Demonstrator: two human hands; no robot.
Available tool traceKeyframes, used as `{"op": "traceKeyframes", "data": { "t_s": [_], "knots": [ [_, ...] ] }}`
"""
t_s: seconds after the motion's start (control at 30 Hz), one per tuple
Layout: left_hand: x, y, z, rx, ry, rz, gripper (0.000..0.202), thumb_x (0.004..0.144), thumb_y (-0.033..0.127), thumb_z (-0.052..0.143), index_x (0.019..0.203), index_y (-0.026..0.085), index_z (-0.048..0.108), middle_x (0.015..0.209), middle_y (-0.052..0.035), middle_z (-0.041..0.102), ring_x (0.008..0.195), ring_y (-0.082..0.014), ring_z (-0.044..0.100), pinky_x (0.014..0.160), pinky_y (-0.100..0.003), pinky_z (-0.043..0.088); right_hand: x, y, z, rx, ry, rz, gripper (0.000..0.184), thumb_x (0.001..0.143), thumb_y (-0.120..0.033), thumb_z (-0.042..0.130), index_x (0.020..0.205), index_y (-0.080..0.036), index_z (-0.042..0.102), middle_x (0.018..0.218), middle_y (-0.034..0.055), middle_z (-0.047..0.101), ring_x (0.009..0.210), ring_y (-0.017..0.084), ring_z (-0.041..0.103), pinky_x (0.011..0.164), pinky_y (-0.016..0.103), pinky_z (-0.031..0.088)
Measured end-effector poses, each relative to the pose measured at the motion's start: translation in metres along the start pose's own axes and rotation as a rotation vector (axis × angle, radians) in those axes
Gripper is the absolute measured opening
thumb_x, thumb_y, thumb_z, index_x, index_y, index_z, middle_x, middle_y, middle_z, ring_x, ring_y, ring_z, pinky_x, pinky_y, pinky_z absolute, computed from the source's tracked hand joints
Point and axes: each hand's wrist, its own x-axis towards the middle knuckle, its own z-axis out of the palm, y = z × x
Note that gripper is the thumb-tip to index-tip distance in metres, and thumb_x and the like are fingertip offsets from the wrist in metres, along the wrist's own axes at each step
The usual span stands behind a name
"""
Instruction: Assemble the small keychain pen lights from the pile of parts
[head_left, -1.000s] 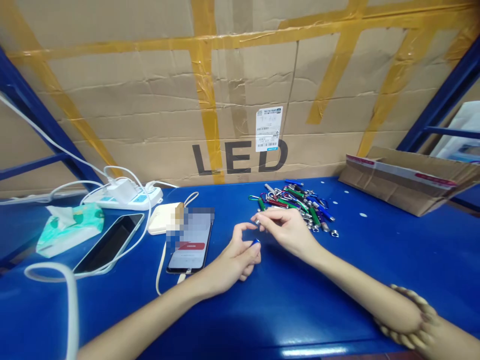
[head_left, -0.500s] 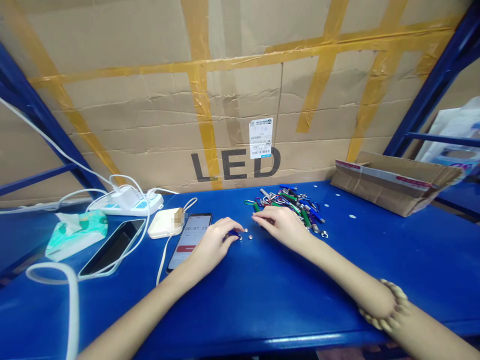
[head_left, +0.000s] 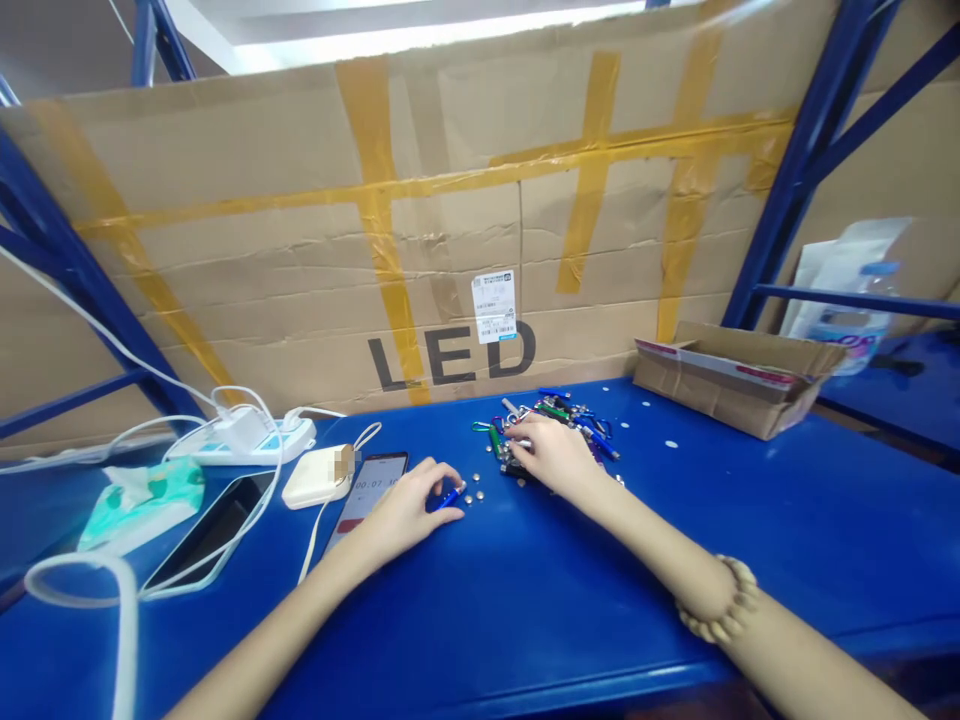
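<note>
My left hand (head_left: pixel 409 507) rests beside a phone, its thumb and fingers closed around a small blue metal tube (head_left: pixel 450 497). Just right of that tube, several small silver button-like discs (head_left: pixel 480 496) lie on the blue tabletop. My right hand (head_left: pixel 561 455) is over the near left side of a pile of small metal parts (head_left: pixel 559 408). Its thumb and index finger are a little apart among the parts; the other fingers are partly hidden. The pile mixes blue, green, black and silver tubes with carabiner clips, including a green tube (head_left: pixel 495 440).
A phone (head_left: pixel 367 490) showing a running timer lies under my left wrist. Farther left are a cream box (head_left: pixel 315 478) with a strap, another phone (head_left: pixel 214 530), a tissue pack (head_left: pixel 142 500) and a power strip (head_left: pixel 277 440) with cables. An open cardboard box (head_left: pixel 712 385) stands back right.
The view has tilted up and shifted. My right hand has moved from near the discs onto the pile, its fingertips parting. More discs show beside my left hand, which keeps the blue tube.
</note>
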Motion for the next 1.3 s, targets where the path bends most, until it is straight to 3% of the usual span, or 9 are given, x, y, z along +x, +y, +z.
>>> {"op": "traceKeyframes", "data": {
  "t_s": [0.23, 0.4, 0.57, 0.77, 0.87, 0.93, 1.0, 1.13, 1.3],
  "knots": [
    [0.037, 0.019, 0.022, 0.078, -0.061, -0.036, 0.012, 0.077, 0.027, 0.062, 0.078, 0.015, 0.065, 0.060, 0.0024, 0.055, 0.059, -0.0135, 0.054, 0.058, -0.025, 0.041, 0.006, 0.016, -0.030, 0.045, 0.143, 0.153, 0.024, 0.084, -0.027, 0.047, 0.095, -0.025, 0.068, 0.096, 0.0015, 0.068, 0.082, 0.018, 0.063, 0.065, 0.025, 0.045],
    [0.085, 0.048, 0.054, 0.092, -0.045, -0.096, 0.025, 0.088, 0.028, 0.053, 0.109, 0.014, 0.055, 0.107, -0.0070, 0.059, 0.088, -0.0186, 0.060, 0.075, -0.038, 0.051, 0.009, 0.034, -0.036, 0.060, 0.151, 0.245, 0.024, 0.082, -0.027, 0.048, 0.094, -0.025, 0.068, 0.096, 0.0017, 0.070, 0.087, 0.021, 0.063, 0.067, 0.028, 0.046],
    [0.120, 0.068, 0.072, 0.098, 0.052, -0.165, 0.028, 0.089, 0.028, 0.052, 0.113, 0.016, 0.053, 0.114, -0.0082, 0.056, 0.095, -0.0204, 0.059, 0.079, -0.040, 0.050, 0.010, 0.054, -0.036, 0.057, 0.142, 0.337, 0.024, 0.080, -0.027, 0.050, 0.093, -0.023, 0.070, 0.093, 0.0040, 0.071, 0.090, 0.024, 0.064, 0.067, 0.029, 0.047],
    [0.107, 0.083, 0.063, 0.147, 0.076, -0.231, 0.033, 0.089, 0.033, 0.051, 0.117, 0.016, 0.051, 0.117, -0.0095, 0.055, 0.099, -0.0225, 0.057, 0.083, -0.043, 0.048, 0.010, 0.071, -0.040, 0.078, 0.157, 0.398, 0.027, 0.081, -0.026, 0.046, 0.097, -0.020, 0.068, 0.098, 0.0070, 0.070, 0.095, 0.025, 0.062, 0.073, 0.032, 0.047],
    [0.088, 0.080, 0.054, 0.210, 0.102, -0.244, 0.072, 0.080, 0.061, 0.045, 0.136, 0.019, 0.031, 0.141, -0.0188, 0.031, 0.129, -0.0391, 0.027, 0.100, -0.055, 0.025, 0.009, 0.063, -0.041, 0.106, 0.122, 0.350, 0.029, 0.083, -0.026, 0.044, 0.100, -0.018, 0.066, 0.101, 0.0096, 0.068, 0.098, 0.027, 0.060, 0.077, 0.036, 0.045],
    [0.080, 0.069, 0.048, 0.242, 0.081, -0.273, 0.086, 0.073, 0.070, 0.044, 0.141, 0.022, 0.022, 0.149, -0.0178, 0.015, 0.133, -0.0452, 0.007, 0.102, -0.059, 0.013, 0.007, 0.051, -0.039, 0.154, 0.022, 0.237, 0.026, 0.082, -0.028, 0.047, 0.095, -0.019, 0.067, 0.098, 0.0078, 0.068, 0.095, 0.024, 0.061, 0.078, 0.033, 0.046],
    [0.078, 0.055, 0.045, 0.251, 0.032, -0.325, 0.093, 0.070, 0.073, 0.043, 0.142, 0.021, 0.018, 0.150, -0.0182, 0.009, 0.132, -0.0486, 0.001, 0.100, -0.062, 0.013, 0.004, 0.039, -0.034, 0.222, -0.154, 0.092, 0.018, 0.075, -0.031, 0.058, 0.085, -0.020, 0.069, 0.086, 0.0035, 0.070, 0.082, 0.018, 0.064, 0.070, 0.026, 0.048],
    [0.086, 0.032, 0.045, 0.259, -0.037, -0.322, 0.080, 0.077, 0.064, 0.046, 0.141, 0.020, 0.022, 0.148, -0.0169, 0.018, 0.133, -0.0421, 0.015, 0.102, -0.057, 0.020, -0.002, 0.031, -0.020, 0.305, -0.494, -0.078, 0.027, 0.052, -0.026, 0.077, 0.077, -0.019, 0.070, 0.061, -0.0046, 0.065, 0.050, 0.010, 0.058, 0.046, 0.017, 0.045],
    [0.108, 0.042, 0.058, 0.303, 0.028, -0.230, 0.034, 0.088, 0.030, 0.053, 0.119, 0.016, 0.049, 0.122, -0.0095, 0.052, 0.104, -0.0240, 0.055, 0.086, -0.046, 0.046, 0.003, 0.050, -0.008, 0.248, -0.464, -0.055, 0.019, 0.065, -0.007, 0.062, 0.080, -0.017, 0.068, 0.059, -0.0036, 0.061, 0.050, 0.008, 0.054, 0.048, 0.016, 0.041]
  ]
}}
